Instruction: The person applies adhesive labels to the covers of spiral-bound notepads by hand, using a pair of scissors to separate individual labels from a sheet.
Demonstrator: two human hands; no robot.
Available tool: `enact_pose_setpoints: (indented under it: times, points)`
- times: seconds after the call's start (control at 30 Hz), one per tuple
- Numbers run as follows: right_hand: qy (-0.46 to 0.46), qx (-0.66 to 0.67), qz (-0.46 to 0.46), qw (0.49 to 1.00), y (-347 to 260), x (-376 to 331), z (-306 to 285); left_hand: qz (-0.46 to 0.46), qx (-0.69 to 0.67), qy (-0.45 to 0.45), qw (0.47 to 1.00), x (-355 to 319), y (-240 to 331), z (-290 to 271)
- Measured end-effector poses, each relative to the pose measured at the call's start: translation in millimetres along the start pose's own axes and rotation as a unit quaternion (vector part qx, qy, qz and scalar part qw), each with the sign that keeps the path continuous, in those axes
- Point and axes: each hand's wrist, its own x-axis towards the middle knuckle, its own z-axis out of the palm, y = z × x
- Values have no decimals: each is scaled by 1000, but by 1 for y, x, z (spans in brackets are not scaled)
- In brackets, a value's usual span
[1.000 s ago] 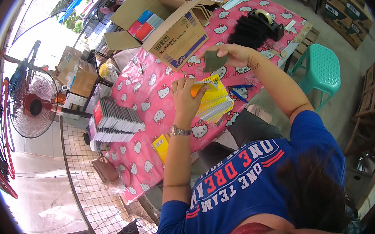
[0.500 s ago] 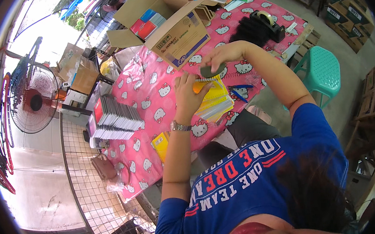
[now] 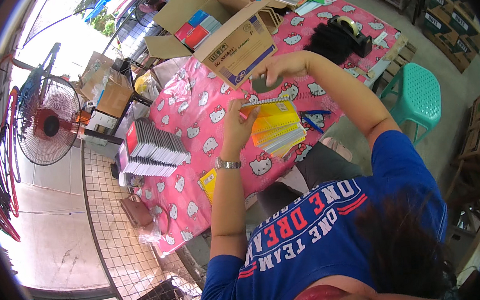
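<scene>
The left hand's [image 3: 241,126] fingers clamp the left end of a yellow rectangular spiral-bound notebook [image 3: 274,115], which extends toward three o'clock over the pink-patterned table [image 3: 242,179]. At its twelve o'clock, the right hand's [image 3: 283,69] fingers pinch a flat dark-green piece [image 3: 260,85].

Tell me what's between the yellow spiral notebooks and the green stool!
In the head view, a blue-handled tool, apparently pliers, lies beside the yellow spiral notebooks; then the right arm crosses the view before the green plastic stool.
</scene>
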Motion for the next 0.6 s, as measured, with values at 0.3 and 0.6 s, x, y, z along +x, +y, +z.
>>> enact_pose_setpoints:
  times: [0.3, 0.6]
  points:
    - [-10, 140, -91, 986, -10, 15, 3, -24, -105, -11, 994, 5, -36, 9]
    - [249, -183, 107, 945, 53, 17, -24, -74, -112, -19, 991, 3, -11, -2]
